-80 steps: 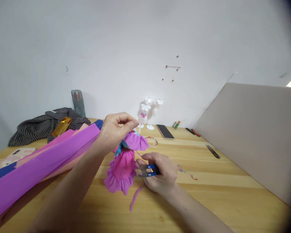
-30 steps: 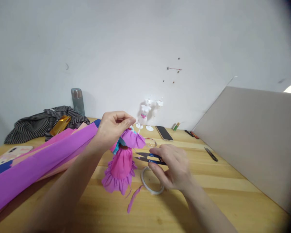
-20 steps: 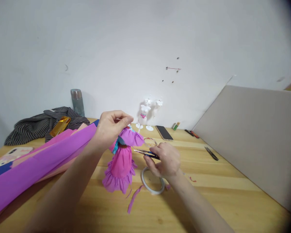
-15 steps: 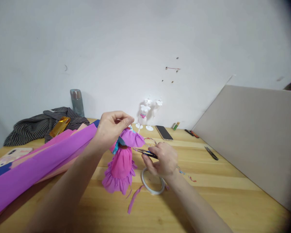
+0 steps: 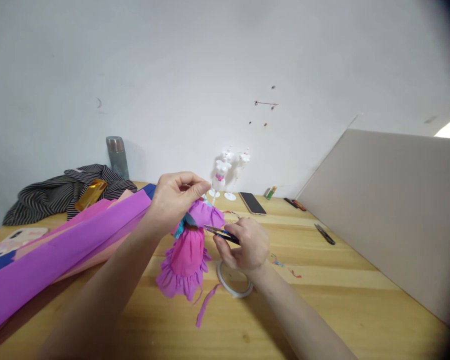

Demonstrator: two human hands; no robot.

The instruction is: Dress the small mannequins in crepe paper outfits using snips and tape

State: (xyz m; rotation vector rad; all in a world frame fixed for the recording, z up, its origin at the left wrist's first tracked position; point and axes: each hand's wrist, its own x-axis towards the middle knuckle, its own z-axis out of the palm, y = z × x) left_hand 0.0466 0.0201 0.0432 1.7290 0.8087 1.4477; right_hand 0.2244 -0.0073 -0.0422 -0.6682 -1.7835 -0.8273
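Note:
My left hand [image 5: 178, 197] pinches the top of a small doll dress [image 5: 187, 250] and holds it upright above the table. The dress has a pink skirt, a purple ruffled hem, a purple ruffle near the top and blue bits at its side. My right hand [image 5: 245, 242] is closed around a pair of scissors [image 5: 228, 236]. The blades are slightly parted and point left, at the lower edge of the purple ruffle. Just below my right hand a white ring of tape [image 5: 234, 292] lies flat, beside a curled purple strip [image 5: 208, 305].
Rolls of purple and pink crepe paper [image 5: 67, 250] fill the left side. Behind them are a striped cloth [image 5: 48, 195] and a flask [image 5: 117, 157]. White mannequin stands [image 5: 219, 172], a phone [image 5: 252, 203] and a utility knife [image 5: 324, 234] sit farther back. A white board [image 5: 390, 200] borders the right.
My right hand has shifted slightly left, bringing the scissors closer in at the purple ruffle. My left hand keeps its hold on the dress. The view has tilted a little.

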